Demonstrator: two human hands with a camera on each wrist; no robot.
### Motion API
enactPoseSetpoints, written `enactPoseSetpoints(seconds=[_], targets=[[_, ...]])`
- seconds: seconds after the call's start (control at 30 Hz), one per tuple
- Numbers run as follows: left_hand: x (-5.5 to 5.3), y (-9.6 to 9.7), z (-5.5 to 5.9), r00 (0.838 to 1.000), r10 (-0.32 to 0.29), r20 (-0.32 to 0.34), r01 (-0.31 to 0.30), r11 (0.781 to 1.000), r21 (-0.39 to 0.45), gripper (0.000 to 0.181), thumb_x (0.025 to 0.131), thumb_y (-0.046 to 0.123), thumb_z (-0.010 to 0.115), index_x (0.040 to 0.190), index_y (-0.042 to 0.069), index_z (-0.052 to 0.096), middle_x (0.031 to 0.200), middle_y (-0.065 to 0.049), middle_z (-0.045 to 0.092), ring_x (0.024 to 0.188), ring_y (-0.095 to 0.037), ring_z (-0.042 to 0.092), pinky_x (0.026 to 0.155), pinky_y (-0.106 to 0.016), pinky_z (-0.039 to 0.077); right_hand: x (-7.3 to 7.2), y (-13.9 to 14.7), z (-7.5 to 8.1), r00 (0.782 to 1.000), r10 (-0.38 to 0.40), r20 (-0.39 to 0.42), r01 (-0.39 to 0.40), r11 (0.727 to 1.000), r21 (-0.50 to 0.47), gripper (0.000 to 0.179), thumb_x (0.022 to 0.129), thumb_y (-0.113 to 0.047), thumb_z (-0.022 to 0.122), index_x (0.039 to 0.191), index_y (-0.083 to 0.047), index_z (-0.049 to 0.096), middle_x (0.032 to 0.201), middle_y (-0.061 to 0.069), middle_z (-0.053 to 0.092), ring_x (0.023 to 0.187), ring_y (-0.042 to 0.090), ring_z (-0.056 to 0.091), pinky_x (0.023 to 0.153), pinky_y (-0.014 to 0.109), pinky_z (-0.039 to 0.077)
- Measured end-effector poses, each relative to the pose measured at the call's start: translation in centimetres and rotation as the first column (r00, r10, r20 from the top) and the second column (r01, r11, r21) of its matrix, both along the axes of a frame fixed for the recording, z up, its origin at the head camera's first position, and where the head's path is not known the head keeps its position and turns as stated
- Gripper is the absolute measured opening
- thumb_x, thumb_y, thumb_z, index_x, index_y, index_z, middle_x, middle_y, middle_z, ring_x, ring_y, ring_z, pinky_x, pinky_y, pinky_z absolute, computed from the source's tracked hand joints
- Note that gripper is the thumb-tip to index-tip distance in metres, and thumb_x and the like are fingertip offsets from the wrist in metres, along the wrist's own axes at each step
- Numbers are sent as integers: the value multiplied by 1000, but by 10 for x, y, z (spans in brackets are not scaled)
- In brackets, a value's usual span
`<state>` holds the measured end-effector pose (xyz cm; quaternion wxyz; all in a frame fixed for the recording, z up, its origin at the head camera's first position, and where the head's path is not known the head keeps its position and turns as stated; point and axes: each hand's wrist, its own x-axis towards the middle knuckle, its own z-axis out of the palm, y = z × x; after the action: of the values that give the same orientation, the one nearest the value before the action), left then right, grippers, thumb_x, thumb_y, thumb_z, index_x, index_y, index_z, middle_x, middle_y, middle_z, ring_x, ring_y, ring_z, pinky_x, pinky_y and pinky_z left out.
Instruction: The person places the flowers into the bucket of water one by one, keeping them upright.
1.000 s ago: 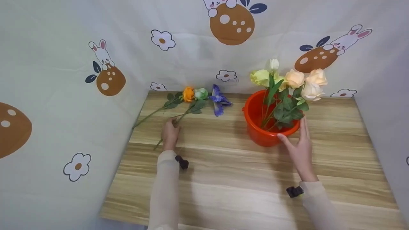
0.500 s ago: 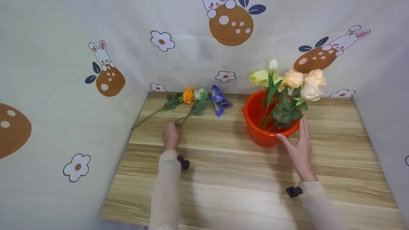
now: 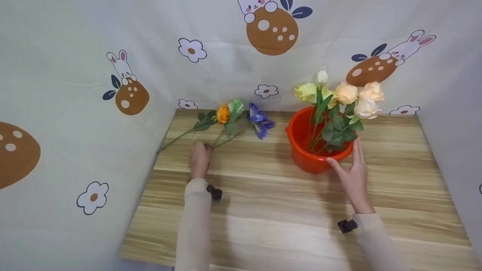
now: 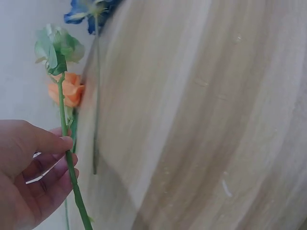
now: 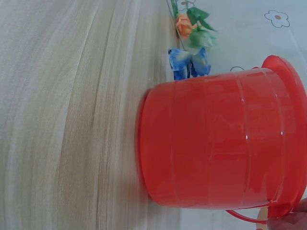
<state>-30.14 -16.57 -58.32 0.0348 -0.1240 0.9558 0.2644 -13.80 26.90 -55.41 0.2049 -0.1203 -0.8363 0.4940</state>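
My left hand (image 3: 200, 160) pinches the green stem of a pale green rose (image 4: 60, 45) between thumb and fingers, and the bloom is raised above the table. Close behind it lies an orange rose (image 3: 223, 113) with a long leafy stem. A blue-purple iris (image 3: 260, 120) lies to the right of these, its thin stem pointing back towards the hand. My right hand (image 3: 356, 182) holds the near right rim of a red bucket (image 3: 312, 163), thumb on the front and fingers along the side. Peach roses (image 3: 346, 93), a yellow-green flower (image 3: 307, 92) and a white tulip (image 3: 322, 76) stand in the bucket.
The wood-grain table (image 3: 278, 222) meets a pale cloth backdrop (image 3: 226, 71) printed with rabbits and flowers behind and at both sides. The bucket's thin red handle (image 5: 244, 218) hangs at its side.
The pale green rose has lifted off the table in my left hand, its bloom rising slightly. The iris has shifted a little towards me. My right hand and the bucket stay put.
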Motion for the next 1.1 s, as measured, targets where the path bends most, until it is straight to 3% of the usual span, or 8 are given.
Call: enactPoseSetpoints(seconds=[0.2, 0.33, 0.6, 0.9, 1.1], targets=[[0, 1, 11, 999, -40, -5, 41, 994, 97, 26, 100, 10, 51, 120, 6, 69, 116, -12, 70, 102, -26, 66, 86, -38, 54, 0, 0, 0, 1000, -1, 12, 1, 1000, 2, 101, 83, -35, 81, 160, -28, 17, 168, -7, 13, 155, 23, 17, 127, 48, 16], [1, 3, 18, 998, -58, -20, 60, 987, 151, 27, 100, 8, 52, 122, 5, 67, 119, -12, 69, 108, -26, 64, 92, -39, 53, 0, 0, 0, 1000, 1, 8, -1, 1000, -1, 101, 83, -35, 81, 160, -28, 16, 168, -7, 13, 155, 22, 16, 127, 47, 16], [7, 14, 28, 989, -62, -131, 89, 974, 207, 22, 97, 9, 57, 112, 9, 72, 107, -6, 72, 102, -23, 66, 87, -38, 54, 0, 0, 1, 1000, 1, 28, -1, 1000, -9, 101, 84, -34, 81, 161, -26, 15, 168, -2, 13, 155, 25, 17, 126, 50, 17], [11, 25, 39, 983, -93, -160, 134, 954, 269, 20, 97, 8, 58, 110, 7, 72, 106, -10, 73, 99, -24, 69, 86, -38, 56, 0, 0, 1, 1000, -4, 31, 3, 1000, 2, 101, 84, -34, 81, 160, -28, 15, 168, -5, 13, 155, 25, 18, 126, 50, 18], [12, 36, 45, 981, -91, -172, 147, 927, 345, 18, 97, 9, 61, 111, 4, 72, 107, -12, 72, 98, -25, 69, 84, -37, 57, 0, 0, 1, 1000, -2, 7, 2, 1000, 3, 101, 83, -32, 82, 160, -29, 16, 168, -6, 14, 155, 24, 18, 126, 49, 18]])
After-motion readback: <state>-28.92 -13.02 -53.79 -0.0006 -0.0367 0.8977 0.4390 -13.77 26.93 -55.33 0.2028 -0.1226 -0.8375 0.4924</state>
